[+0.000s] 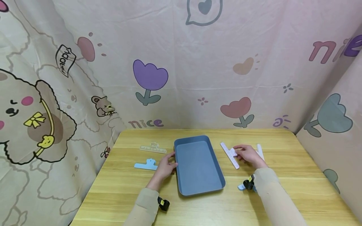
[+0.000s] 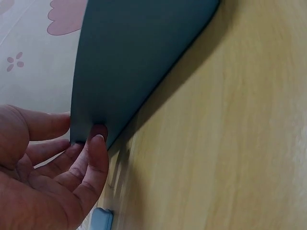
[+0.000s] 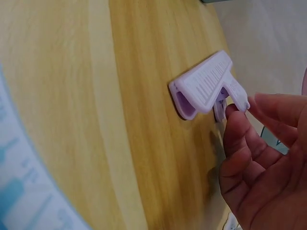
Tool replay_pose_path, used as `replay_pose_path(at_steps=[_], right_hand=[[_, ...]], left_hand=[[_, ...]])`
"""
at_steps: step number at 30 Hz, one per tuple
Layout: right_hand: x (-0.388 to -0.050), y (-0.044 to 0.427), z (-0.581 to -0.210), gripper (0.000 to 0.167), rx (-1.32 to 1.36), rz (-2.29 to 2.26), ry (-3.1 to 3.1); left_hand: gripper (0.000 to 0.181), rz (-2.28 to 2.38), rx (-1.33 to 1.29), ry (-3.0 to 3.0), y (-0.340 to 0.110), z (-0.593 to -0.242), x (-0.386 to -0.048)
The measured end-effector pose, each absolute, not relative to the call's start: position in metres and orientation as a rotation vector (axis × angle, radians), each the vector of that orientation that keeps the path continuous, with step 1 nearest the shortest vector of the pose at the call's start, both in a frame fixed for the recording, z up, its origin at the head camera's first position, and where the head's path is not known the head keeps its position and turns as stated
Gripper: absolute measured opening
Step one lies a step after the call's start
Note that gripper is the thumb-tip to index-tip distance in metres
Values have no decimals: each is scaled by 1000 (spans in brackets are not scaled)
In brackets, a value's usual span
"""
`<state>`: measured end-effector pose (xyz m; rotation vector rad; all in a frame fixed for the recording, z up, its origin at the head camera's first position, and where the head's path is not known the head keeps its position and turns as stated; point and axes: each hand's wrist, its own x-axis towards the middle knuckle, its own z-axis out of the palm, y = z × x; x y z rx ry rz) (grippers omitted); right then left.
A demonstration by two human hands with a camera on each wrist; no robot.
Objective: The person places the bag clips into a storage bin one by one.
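A blue-grey rectangular tray [image 1: 199, 166] lies at the middle of the wooden table. My left hand [image 1: 166, 166] holds its left edge; in the left wrist view the thumb is at the rim and the fingers [image 2: 98, 153] touch the outer wall [image 2: 129, 57]. To the right of the tray is a lilac ruler clip [image 1: 229, 156]. My right hand [image 1: 249, 154] pinches that clip's handle between thumb and fingers, and in the right wrist view the lilac clip [image 3: 204, 86] has its long ruled bar facing away from the hand.
Left of the tray lie a clear ruler clip [image 1: 153, 148] and a light blue clip [image 1: 145, 165]. A white clip [image 1: 260, 151] is partly hidden behind my right hand, and another pale blue clip [image 1: 241, 187] lies under my right wrist. A patterned curtain [image 1: 181, 106] hangs behind the table.
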<state>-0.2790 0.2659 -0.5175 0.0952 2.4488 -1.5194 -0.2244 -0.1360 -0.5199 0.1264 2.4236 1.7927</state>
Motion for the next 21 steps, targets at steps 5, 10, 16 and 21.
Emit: replay_pose_path(at_steps=[5, 10, 16, 21], right_hand=[[-278, 265, -518, 36, 84, -1491, 2453], [-278, 265, -518, 36, 97, -1501, 2446], [-279, 265, -519, 34, 108, -1491, 2469], [-279, 264, -519, 34, 112, -1455, 2482]], left_hand=[[54, 1789, 111, 2427, -135, -521, -225], [54, 1786, 114, 2432, -135, -520, -225], [53, 1790, 132, 2436, -135, -520, -225], [53, 1794, 135, 2433, -134, -519, -224]])
